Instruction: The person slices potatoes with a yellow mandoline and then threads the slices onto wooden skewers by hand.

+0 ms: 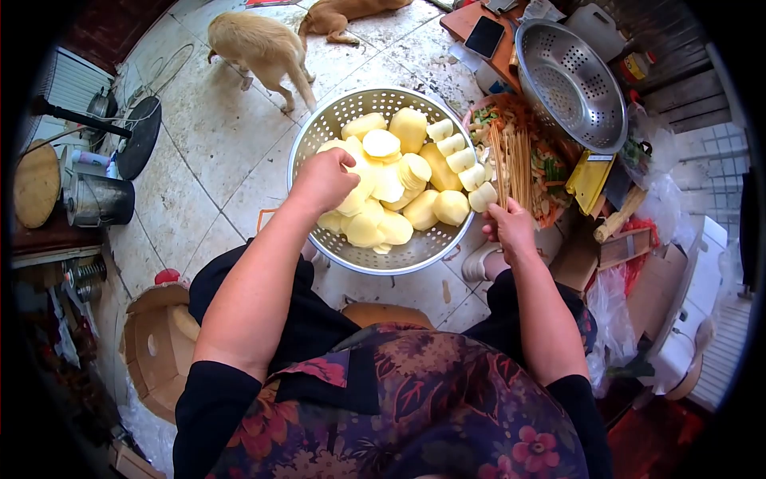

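Observation:
A metal colander (pixel 299 148) holds whole peeled potatoes (pixel 408 128) and many thin potato slices (pixel 386 185). My left hand (pixel 325 182) is over the slices at the colander's left side, with its fingers curled; what they grip is hidden. At the right rim, several short stacks of potato slices (pixel 471 176) lie in a row, with thin sticks running to the right. My right hand (pixel 512 230) is just outside that rim, its fingers pinched on the end of a bamboo skewer beside the nearest stack. A bundle of bamboo skewers (pixel 515 164) lies just beyond it.
Vegetable scraps (pixel 554 172) lie under the skewers. An oval colander (pixel 574 88), a phone (pixel 484 37) and a yellow slicer (pixel 590 182) are at the right. A tan dog (pixel 254 52) stands on the tiles ahead; another dog (pixel 339 17) lies behind. A cardboard box (pixel 152 347) sits at my left.

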